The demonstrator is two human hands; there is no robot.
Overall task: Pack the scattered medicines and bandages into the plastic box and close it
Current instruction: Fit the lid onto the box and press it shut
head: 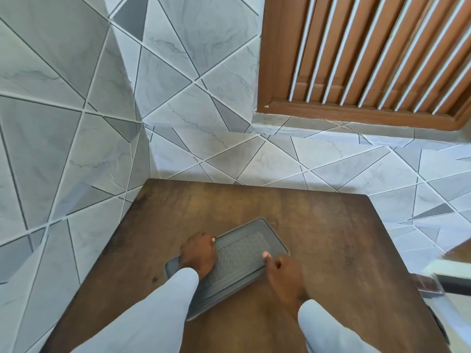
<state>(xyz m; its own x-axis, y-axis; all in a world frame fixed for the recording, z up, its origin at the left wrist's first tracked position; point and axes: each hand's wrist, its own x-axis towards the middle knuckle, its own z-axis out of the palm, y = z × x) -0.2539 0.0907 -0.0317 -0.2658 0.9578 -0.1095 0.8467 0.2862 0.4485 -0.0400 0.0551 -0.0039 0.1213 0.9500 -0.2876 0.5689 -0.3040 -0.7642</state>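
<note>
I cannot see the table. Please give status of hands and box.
Left hand flat on closed grey plastic box. Right hand fingertip on lid. No medicines visible on brown wooden table.

A dark brown wooden table [331, 250] with a worn, blotchy top fills the lower half of the view. Grey triangle-patterned marbled wall tiles [76, 98] surround it from nine to three o'clock. At one o'clock sits a brown wooden louvred window frame [369, 59] with white slats.
</note>
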